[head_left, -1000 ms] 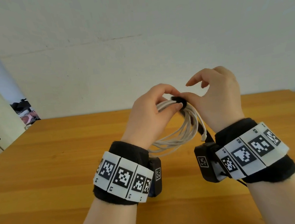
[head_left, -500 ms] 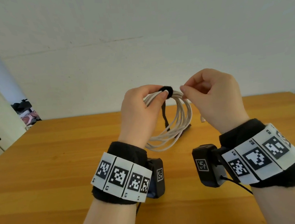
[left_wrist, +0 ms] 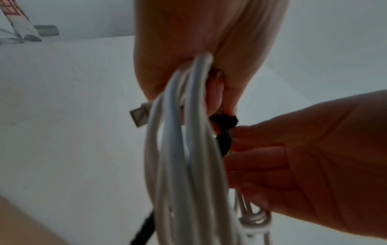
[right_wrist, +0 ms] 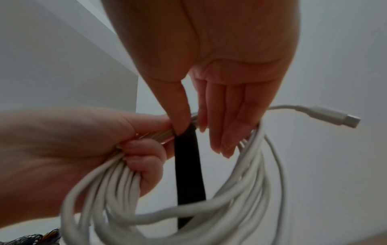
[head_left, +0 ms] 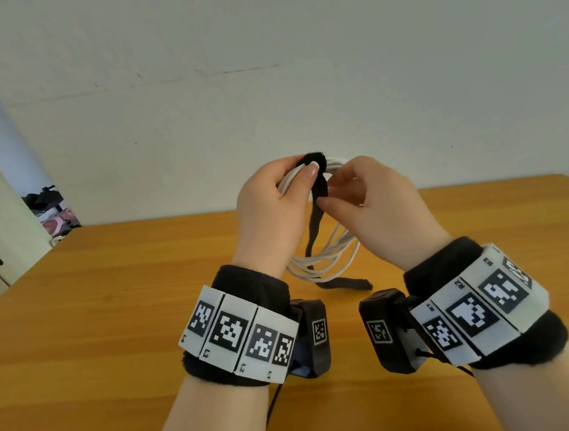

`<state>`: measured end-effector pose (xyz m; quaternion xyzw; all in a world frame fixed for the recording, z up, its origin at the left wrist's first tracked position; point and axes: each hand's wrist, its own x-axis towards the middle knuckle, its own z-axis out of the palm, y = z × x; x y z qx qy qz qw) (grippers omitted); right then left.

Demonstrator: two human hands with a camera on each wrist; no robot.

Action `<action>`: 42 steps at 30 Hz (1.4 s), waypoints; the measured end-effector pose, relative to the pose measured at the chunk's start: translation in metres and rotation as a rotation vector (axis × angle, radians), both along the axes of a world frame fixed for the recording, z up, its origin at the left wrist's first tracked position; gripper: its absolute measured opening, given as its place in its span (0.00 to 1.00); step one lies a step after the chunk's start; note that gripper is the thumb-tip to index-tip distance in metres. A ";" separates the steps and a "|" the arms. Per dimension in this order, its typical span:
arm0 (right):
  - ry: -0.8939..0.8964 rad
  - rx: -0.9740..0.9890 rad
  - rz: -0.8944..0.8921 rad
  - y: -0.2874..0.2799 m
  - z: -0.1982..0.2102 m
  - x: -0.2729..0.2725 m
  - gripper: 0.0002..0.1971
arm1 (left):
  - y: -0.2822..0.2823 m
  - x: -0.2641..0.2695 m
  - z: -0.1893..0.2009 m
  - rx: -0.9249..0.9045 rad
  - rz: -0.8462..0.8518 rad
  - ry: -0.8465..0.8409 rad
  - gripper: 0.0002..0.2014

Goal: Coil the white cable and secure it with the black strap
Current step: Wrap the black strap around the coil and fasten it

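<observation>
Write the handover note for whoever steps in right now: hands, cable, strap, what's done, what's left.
Left hand: grips the top of the coiled white cable, thumb on the black strap where it loops over the bundle.
Right hand: pinches the strap just below that loop.
Coil is held above the wooden table; the strap's long tail hangs down through it onto the tabletop.
Done: cable coiled, strap looped over the top.
Left: wrap the tail around the bundle and fasten it.
</observation>
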<state>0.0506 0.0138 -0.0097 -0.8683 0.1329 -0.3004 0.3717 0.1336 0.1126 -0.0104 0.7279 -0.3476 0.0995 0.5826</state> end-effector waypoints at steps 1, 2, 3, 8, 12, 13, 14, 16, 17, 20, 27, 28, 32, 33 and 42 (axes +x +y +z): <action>0.003 0.002 0.003 0.001 -0.001 0.001 0.13 | -0.001 0.000 0.000 0.005 -0.007 0.001 0.13; 0.002 0.001 0.004 0.002 -0.002 0.001 0.15 | -0.001 -0.001 0.000 0.008 -0.011 0.003 0.13; -0.004 0.004 0.005 0.002 -0.003 0.002 0.18 | -0.002 -0.001 0.000 0.012 -0.011 0.005 0.13; -0.095 0.029 -0.016 0.002 -0.002 0.001 0.16 | -0.002 -0.001 0.000 0.019 -0.023 0.013 0.13; -0.146 0.046 -0.007 0.003 0.001 0.001 0.11 | -0.001 0.000 -0.001 0.036 -0.013 -0.009 0.14; -0.141 0.025 -0.009 0.004 0.001 0.001 0.12 | -0.002 0.000 -0.001 0.048 -0.001 -0.026 0.15; -0.133 -0.007 -0.020 0.004 0.000 0.002 0.13 | -0.002 0.000 -0.002 0.061 0.009 -0.042 0.16; -0.134 -0.062 -0.063 0.004 -0.002 0.002 0.14 | -0.003 0.000 -0.003 0.092 0.035 -0.066 0.17; -0.139 -0.078 -0.085 0.003 -0.002 0.002 0.14 | -0.003 0.001 -0.003 0.101 0.051 -0.077 0.18; -0.148 -0.126 -0.135 0.002 -0.002 0.001 0.11 | 0.000 0.004 -0.004 0.099 0.084 -0.109 0.17; -0.229 -0.207 -0.171 -0.003 0.007 -0.005 0.06 | 0.010 0.014 -0.004 0.083 0.149 -0.134 0.14; -0.242 -0.203 -0.176 -0.004 0.007 -0.006 0.06 | 0.009 0.013 -0.004 0.090 0.139 -0.136 0.14; -0.294 -0.181 -0.206 -0.011 0.006 -0.005 0.06 | 0.006 0.005 -0.001 0.149 0.060 -0.166 0.13; -0.295 -0.172 -0.214 -0.013 0.006 -0.005 0.06 | 0.005 0.003 0.000 0.168 0.031 -0.175 0.13; -0.251 -0.182 -0.217 -0.026 0.002 -0.005 0.06 | 0.003 -0.009 0.004 0.285 -0.147 -0.186 0.12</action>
